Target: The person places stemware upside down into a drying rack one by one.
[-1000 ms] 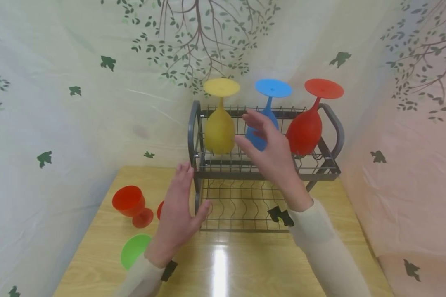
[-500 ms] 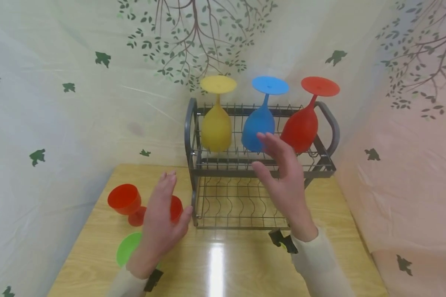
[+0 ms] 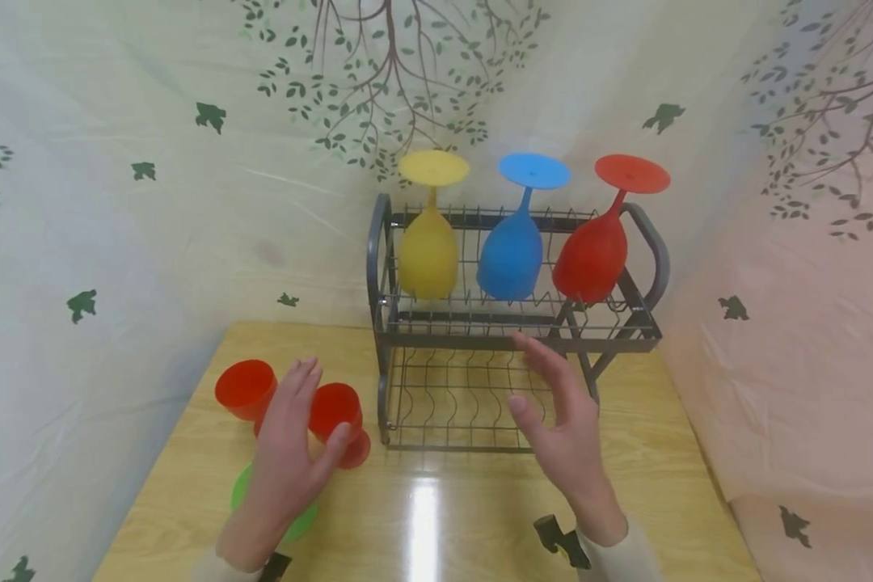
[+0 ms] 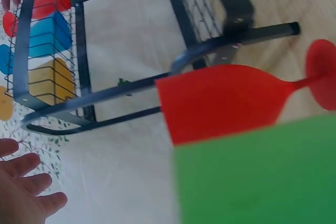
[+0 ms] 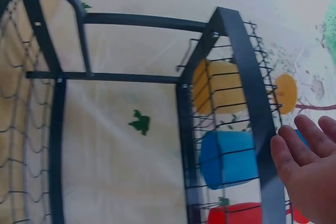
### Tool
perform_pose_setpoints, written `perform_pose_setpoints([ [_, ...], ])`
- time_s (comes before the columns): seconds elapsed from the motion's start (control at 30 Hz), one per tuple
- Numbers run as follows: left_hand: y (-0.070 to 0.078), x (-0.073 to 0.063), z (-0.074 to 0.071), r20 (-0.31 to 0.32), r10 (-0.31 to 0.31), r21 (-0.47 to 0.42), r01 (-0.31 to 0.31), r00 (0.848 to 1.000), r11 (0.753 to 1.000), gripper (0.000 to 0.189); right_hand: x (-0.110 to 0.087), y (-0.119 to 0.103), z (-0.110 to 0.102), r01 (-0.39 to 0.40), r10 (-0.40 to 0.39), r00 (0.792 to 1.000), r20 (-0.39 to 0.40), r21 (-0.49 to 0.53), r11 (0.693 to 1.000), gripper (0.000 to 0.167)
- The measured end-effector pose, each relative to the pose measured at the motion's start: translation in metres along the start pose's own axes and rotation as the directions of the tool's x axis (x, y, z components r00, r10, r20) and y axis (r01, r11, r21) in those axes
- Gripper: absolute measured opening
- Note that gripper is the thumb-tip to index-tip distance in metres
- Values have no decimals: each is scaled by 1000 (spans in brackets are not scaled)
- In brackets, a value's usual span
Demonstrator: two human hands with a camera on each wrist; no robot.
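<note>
Three plastic goblets hang upside down on the rack's upper tier: a yellow goblet, a blue goblet and a red goblet that leans right. My left hand, fingers extended and holding nothing, hovers over the table's left side between two upright red goblets, the left one and the nearer one. Beneath its wrist a green goblet is partly covered. In front of the rack's lower tier, my right hand is in the air with thumb and fingers spread, nothing in it.
A dark two-tier wire dish rack stands at the back of the wooden table. Curved side handles rise at both its ends. A pale curtain printed with leaves and branches encloses the back and sides.
My right hand has drawn back and down from the blue goblet, which stays on the rack. My left hand has moved left and down, away from the rack's side, uncovering the nearer red goblet.
</note>
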State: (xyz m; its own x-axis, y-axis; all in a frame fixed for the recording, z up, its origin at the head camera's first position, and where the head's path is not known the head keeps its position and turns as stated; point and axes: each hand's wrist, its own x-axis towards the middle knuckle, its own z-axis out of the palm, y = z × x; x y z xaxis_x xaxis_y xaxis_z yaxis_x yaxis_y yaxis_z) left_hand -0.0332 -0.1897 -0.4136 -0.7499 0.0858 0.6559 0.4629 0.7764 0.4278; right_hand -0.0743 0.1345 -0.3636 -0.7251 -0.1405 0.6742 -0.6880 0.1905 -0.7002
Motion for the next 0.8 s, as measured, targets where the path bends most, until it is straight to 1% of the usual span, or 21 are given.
perform_pose_setpoints([
  [0.1,-6,-8,-2,21,-20,6,20,1000,1000,72,-16,7,-1,-29,29,1000,11,-27,999,57],
  [0.3,-15,-21,-5,14,-12,50,12,1000,999,73,-41,21,-1,-24,26,999,41,-64,998,56],
  [0.43,-20,-26,-9,6,-6,97,6,1000,995,76,-49,29,0,-33,38,997,67,-76,997,59],
  [0.5,-23,-27,-10,-2,11,123,-11,1000,992,76,-52,34,0,-31,37,997,74,-81,996,60],
  [0.57,-26,-28,-12,-5,32,126,-31,999,992,75,-55,38,-1,-27,33,997,77,-86,996,60],
  [0.67,-31,-29,-16,12,49,132,-50,999,990,74,-61,44,-3,-42,51,994,93,-99,994,61],
  [0.8,-38,-34,-22,55,45,141,-52,997,989,75,-69,51,-4,-100,115,986,123,-127,987,64],
])
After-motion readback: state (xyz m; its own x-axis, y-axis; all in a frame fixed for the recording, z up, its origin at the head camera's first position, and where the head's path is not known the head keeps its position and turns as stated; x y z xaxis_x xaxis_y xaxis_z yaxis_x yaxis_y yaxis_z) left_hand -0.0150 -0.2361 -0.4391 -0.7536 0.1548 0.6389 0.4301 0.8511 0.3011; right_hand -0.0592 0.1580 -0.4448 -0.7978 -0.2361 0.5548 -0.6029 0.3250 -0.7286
